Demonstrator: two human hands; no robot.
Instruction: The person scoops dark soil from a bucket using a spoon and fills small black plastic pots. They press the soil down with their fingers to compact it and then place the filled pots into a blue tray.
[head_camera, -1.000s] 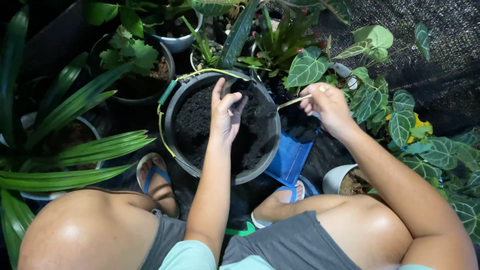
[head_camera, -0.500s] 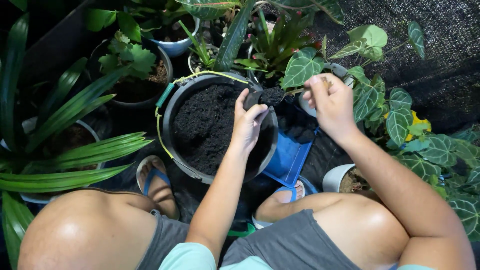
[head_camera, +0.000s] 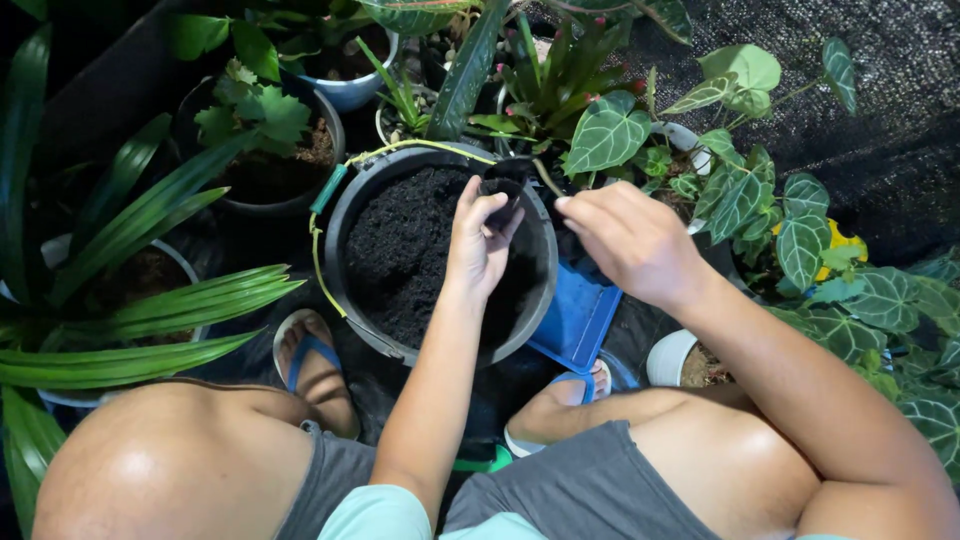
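My left hand (head_camera: 480, 240) grips a small black pot (head_camera: 500, 190) above the soil bucket (head_camera: 345, 215); my right hand (head_camera: 630, 240), loosely open and empty, hovers beside it. Filling seems underway; steadiness matters next.

the bucket (head_camera: 345, 270) of soil (head_camera: 400, 250) sits between the person's feet. the left hand (head_camera: 480, 240) holds a small pot (head_camera: 500, 190) over its right rim; the right hand (head_camera: 630, 240) hovers beside, above the tray (head_camera: 575, 320). potted plants (head_camera: 260, 130) stand behind.
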